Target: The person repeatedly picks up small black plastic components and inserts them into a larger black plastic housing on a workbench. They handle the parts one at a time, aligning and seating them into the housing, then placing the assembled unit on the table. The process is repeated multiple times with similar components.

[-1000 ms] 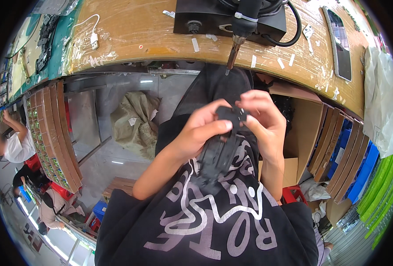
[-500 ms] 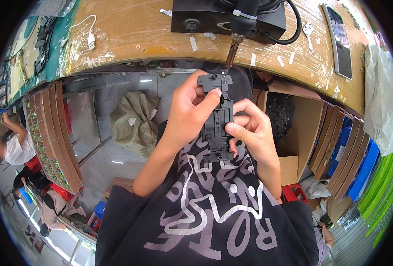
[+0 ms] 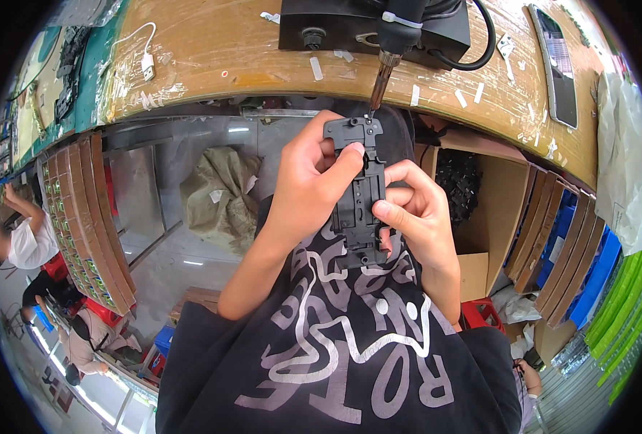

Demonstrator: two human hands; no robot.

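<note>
- Cardboard box (image 3: 496,199) is standing open right of the hands, containing many small black parts (image 3: 457,179).
- The black frame (image 3: 357,206) is resting in both hands, its far end lying just at the metal tip of the tool (image 3: 395,43) (contact is remaining unclear); unlike one second earlier, it is no longer slanting toward the shirt (image 3: 212,376).
- The left hand (image 3: 313,170) is gripping the frame's far left edge, thumb pressing on top.
- The right hand (image 3: 418,208) is partly curling, pinching the right edge between thumb and fingers.
</note>
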